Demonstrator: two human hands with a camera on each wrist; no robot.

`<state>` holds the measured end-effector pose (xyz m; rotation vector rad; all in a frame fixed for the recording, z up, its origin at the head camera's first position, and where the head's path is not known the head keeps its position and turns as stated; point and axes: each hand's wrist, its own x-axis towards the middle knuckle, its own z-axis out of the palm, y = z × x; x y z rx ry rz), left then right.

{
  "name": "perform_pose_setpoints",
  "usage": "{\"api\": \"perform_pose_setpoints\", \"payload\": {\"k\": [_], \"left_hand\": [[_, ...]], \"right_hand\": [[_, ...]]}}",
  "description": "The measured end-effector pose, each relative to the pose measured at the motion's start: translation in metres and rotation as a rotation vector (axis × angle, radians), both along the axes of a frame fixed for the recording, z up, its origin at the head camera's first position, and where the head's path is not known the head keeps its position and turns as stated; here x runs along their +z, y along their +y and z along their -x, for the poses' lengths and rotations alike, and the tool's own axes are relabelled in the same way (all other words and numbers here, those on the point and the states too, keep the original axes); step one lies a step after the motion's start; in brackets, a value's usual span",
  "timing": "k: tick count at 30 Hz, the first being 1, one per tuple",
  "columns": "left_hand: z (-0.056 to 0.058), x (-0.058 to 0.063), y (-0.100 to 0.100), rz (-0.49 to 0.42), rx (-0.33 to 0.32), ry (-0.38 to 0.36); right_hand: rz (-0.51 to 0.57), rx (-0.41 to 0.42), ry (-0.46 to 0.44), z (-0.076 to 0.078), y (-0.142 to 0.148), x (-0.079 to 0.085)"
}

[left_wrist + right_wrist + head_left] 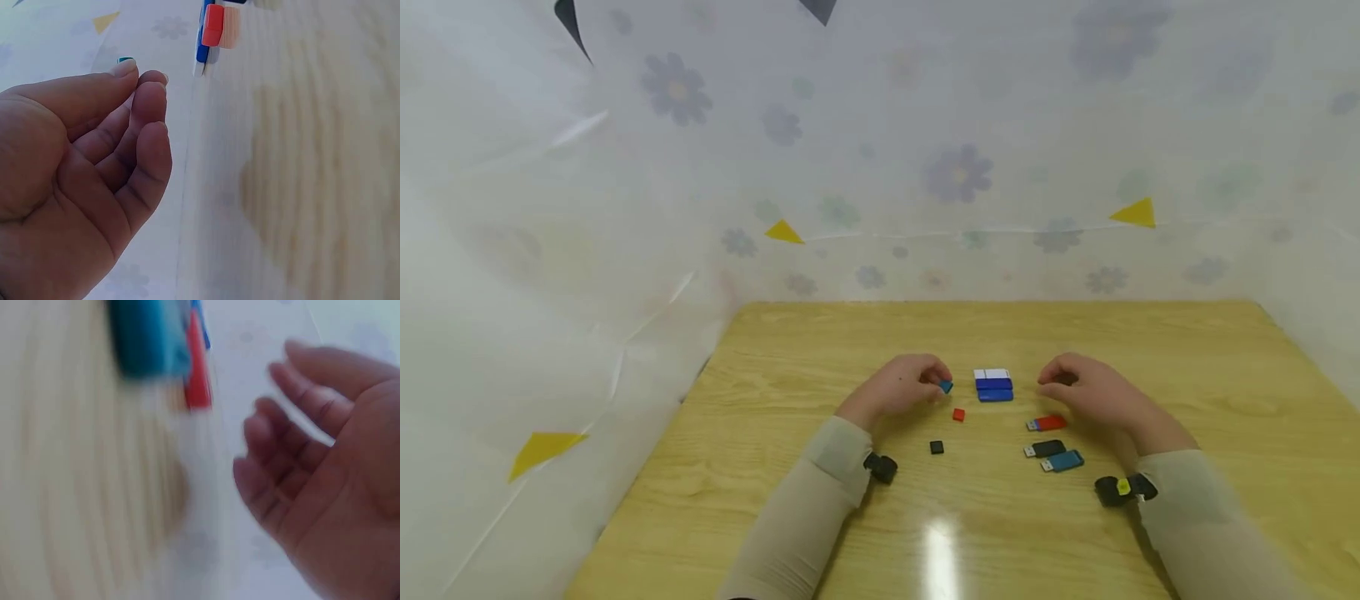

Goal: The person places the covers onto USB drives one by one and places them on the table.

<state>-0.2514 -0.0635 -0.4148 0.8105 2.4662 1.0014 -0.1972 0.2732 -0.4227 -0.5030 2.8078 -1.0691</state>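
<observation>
Between thumb and fingertips my left hand (904, 383) pinches a small teal USB stick cap (946, 387); only its edge shows in the left wrist view. A red cap (958, 415) and a black cap (937, 447) lie on the table nearer me. My right hand (1097, 392) holds nothing, its fingers loosely bent above the table. Below it lie three uncapped USB sticks with metal plugs facing left: a red one (1049, 423), a black one (1047, 449) and a teal one (1064, 461). The right wrist view is blurred.
Between the hands, two blue USB sticks (995, 396) and a white one (992, 374) lie side by side on the wooden table (820, 333). A flower-patterned sheet (880, 167) hangs behind the table's far edge, with yellow tape pieces (1135, 213) on it.
</observation>
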Motion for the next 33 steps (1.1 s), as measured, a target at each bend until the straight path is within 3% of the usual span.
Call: {"api": "perform_pose_setpoints", "payload": {"k": [5,11,22,33], "left_hand": [[-0.002,0.000,0.004,-0.031,0.014,-0.034],[-0.003,0.005,0.007,-0.062,0.027,-0.076],[-0.001,-0.001,0.008,-0.081,0.008,-0.081],[-0.001,-0.001,0.008,-0.107,-0.004,-0.102]], "right_hand": [[-0.034,0.105,-0.048,-0.019,0.016,0.011],[-0.121,0.200,-0.113,-0.037,0.034,0.012],[-0.069,0.346,-0.133,-0.047,0.038,0.003],[-0.132,0.335,-0.083,-0.047,0.034,0.002]]}}
